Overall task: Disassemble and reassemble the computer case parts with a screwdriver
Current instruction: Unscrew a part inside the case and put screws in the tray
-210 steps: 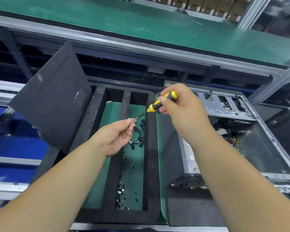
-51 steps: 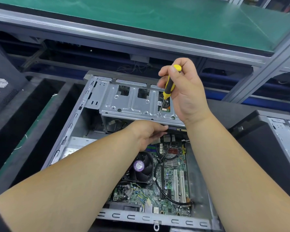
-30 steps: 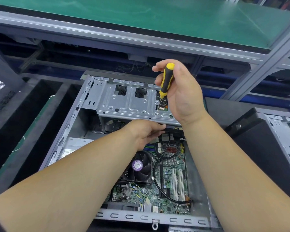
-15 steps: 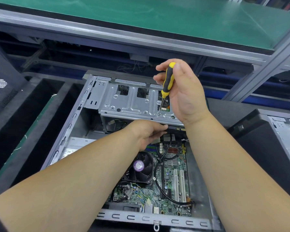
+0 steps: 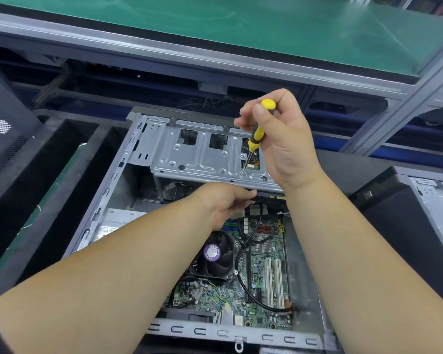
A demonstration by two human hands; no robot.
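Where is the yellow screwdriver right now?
In the head view, the screwdriver is up in the right hand, its tip on the metal drive cage at the far end of the open computer case.

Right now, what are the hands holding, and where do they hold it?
The right hand grips the screwdriver by its yellow-and-black handle. The left hand reaches under the metal drive cage; any hold is hidden.
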